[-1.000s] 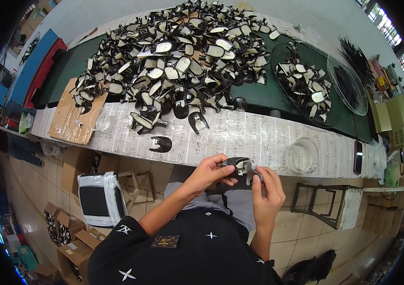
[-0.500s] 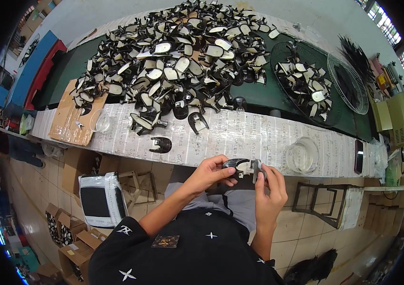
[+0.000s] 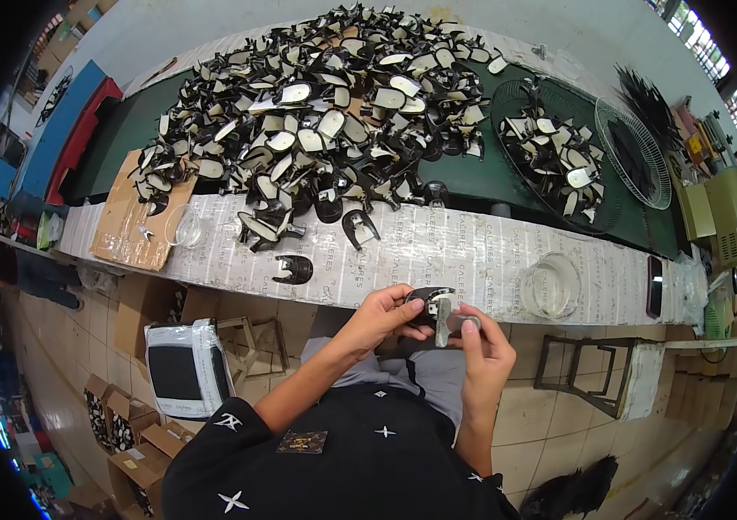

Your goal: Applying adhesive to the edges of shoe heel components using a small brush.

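Note:
In front of my lap, at the table's near edge, my left hand [image 3: 394, 314] grips a glossy black shoe-heel piece [image 3: 425, 295] between thumb and fingers. A long grey rounded part [image 3: 443, 322] stands at its right side; I cannot tell whether it is fixed on. My right hand [image 3: 485, 347] pinches a small grey rounded pad [image 3: 464, 324] close beside that part. Two loose black heel pieces lie nearby on the table, one at the front [image 3: 294, 269] and one farther back [image 3: 360, 229].
A large heap of black heel pieces with cream pads [image 3: 308, 140] covers the table's back. Right of it are a filled wire basket [image 3: 507, 130], a clear bowl [image 3: 552, 286] and a phone [image 3: 654, 286]. Cardboard [image 3: 130, 234] and a small clear cup [image 3: 186, 227] lie left.
The heel piece has been turned in my left hand, so the grey part now stands more upright. My right hand has drawn slightly down, with the grey pad now showing.

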A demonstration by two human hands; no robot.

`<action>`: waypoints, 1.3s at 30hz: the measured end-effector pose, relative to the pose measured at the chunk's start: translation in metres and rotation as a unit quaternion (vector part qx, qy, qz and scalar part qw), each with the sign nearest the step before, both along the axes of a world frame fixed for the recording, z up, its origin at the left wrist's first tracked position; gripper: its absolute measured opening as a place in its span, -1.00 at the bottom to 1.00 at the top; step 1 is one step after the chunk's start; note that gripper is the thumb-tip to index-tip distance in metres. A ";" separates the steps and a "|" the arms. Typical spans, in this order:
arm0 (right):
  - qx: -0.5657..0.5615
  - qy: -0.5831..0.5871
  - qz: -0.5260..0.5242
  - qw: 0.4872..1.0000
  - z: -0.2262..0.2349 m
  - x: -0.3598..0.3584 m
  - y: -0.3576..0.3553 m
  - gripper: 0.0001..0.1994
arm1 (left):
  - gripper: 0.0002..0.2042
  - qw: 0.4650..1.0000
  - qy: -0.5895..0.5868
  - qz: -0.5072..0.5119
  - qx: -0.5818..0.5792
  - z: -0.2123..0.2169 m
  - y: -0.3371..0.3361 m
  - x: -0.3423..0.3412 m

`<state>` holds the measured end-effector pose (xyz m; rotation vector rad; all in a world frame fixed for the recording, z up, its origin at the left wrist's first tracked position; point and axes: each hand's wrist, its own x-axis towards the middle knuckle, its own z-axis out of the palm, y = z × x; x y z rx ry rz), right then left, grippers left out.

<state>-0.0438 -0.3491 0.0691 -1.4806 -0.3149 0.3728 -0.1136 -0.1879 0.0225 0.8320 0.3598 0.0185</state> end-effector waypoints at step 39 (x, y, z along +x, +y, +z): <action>0.119 0.057 -0.017 0.991 -0.085 0.107 0.040 -0.75 | -0.41 0.473 -0.156 0.227 0.837 0.118 0.093 0.215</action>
